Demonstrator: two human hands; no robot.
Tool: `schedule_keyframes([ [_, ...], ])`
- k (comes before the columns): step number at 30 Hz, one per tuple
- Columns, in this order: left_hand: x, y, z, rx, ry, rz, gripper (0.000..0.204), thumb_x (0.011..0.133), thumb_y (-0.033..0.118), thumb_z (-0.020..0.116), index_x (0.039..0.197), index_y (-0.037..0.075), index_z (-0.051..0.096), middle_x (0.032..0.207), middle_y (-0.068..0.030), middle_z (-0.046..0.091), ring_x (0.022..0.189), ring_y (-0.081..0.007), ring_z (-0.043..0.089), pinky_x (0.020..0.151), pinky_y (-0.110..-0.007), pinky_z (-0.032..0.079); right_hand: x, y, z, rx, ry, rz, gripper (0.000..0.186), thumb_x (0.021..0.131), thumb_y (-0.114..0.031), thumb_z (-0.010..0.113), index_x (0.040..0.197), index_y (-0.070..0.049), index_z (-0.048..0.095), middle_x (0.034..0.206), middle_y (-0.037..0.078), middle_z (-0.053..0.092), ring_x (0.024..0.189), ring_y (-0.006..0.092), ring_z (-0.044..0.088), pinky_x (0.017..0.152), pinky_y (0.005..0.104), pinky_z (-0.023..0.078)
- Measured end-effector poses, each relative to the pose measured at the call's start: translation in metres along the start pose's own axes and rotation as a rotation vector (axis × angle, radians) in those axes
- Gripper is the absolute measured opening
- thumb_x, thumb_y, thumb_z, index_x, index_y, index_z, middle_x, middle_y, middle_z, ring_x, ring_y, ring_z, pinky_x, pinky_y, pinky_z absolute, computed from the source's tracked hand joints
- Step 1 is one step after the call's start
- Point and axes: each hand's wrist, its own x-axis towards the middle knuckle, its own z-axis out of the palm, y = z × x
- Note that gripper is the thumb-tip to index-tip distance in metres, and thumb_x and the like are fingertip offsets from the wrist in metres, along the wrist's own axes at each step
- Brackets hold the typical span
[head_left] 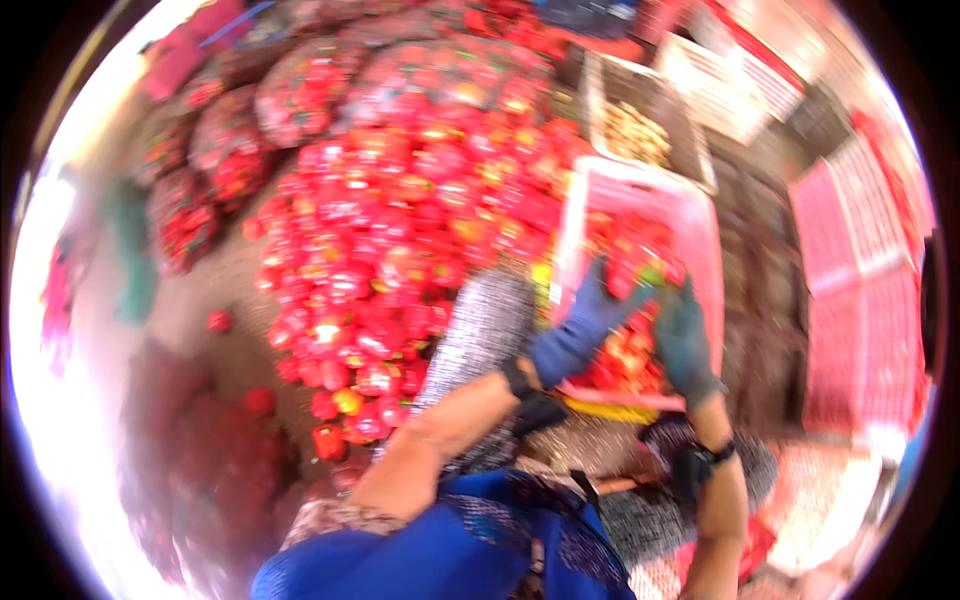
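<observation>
Both my hands are over a pink plastic crate (706,215) partly filled with red bell peppers (625,372). My left hand (590,315), in a blue glove, reaches in from the left with its fingers and thumb spread apart. On the right side of the crate is my right hand (685,335) in a grey-green glove, its fingers smeared by motion. Between the fingertips of both hands shows a green and red pepper (652,275). I cannot make out a grip on it. Left of the crate spreads a large heap of red bell peppers (390,230).
Full mesh sacks of peppers (300,95) lie behind the heap, and another sack (215,470) sits at the lower left. Beyond the crate stands a pale crate (690,140) with yellowish pieces. Stacked pink crates (860,340) line the right. My knee (490,310) borders the heap.
</observation>
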Motion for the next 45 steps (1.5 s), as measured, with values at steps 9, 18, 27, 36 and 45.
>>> schedule_keyframes([
  [9, -0.001, 0.000, -0.028, -0.189, -0.207, -0.276, 0.081, 0.076, 0.008, 0.081, 0.140, 0.005, 0.031, 0.119, -0.0097, 0.057, 0.100, -0.0148, 0.059, 0.078, -0.030, 0.056, -0.007, -0.033, -0.005, 0.139, -0.084, 0.354, 0.050, 0.101, -0.019, 0.044, 0.146, -0.001, 0.034, 0.081, 0.013, 0.061, 0.064, 0.0199, 0.056, 0.059, 0.0356, 0.045],
  [18, -0.006, 0.002, -0.024, -0.176, -0.196, -0.462, 0.083, 0.073, 0.005, 0.082, 0.140, 0.007, 0.033, 0.100, -0.0056, 0.064, 0.081, -0.0127, 0.063, 0.067, -0.029, 0.055, -0.010, -0.052, -0.025, 0.351, -0.166, 0.580, 0.052, 0.097, -0.015, 0.044, 0.144, 0.004, 0.034, 0.068, 0.006, 0.055, 0.051, 0.0161, 0.050, 0.047, 0.0294, 0.043],
  [27, -0.002, -0.017, -0.032, -0.125, -0.350, -0.509, 0.089, 0.078, 0.015, 0.080, 0.147, 0.010, 0.024, 0.122, -0.0083, 0.055, 0.105, -0.0196, 0.060, 0.079, -0.038, 0.058, -0.028, 0.019, -0.015, -0.144, -0.064, 0.006, 0.046, 0.096, -0.012, 0.045, 0.140, 0.000, 0.043, 0.069, 0.012, 0.058, 0.052, 0.0208, 0.054, 0.047, 0.0349, 0.042],
  [36, -0.014, 0.000, -0.047, -0.314, -0.351, -0.554, 0.100, 0.077, 0.008, 0.079, 0.151, 0.005, 0.013, 0.109, -0.0101, 0.062, 0.093, -0.0199, 0.064, 0.074, -0.040, 0.059, -0.024, 0.020, -0.017, -0.298, -0.172, 0.174, 0.039, 0.099, -0.017, 0.044, 0.134, 0.000, 0.048, 0.082, 0.014, 0.060, 0.063, 0.0219, 0.054, 0.060, 0.0361, 0.045],
  [45, -0.021, 0.035, -0.057, -0.645, -0.537, -0.460, 0.071, 0.089, 0.009, 0.066, 0.149, 0.011, 0.029, 0.118, -0.0013, 0.057, 0.106, -0.0106, 0.057, 0.094, -0.034, 0.050, -0.012, 0.078, -0.028, 0.369, 0.139, 0.490, 0.032, 0.100, -0.034, 0.048, 0.098, -0.004, 0.058, 0.066, -0.001, 0.049, 0.052, 0.0079, 0.041, 0.047, 0.0257, 0.033],
])
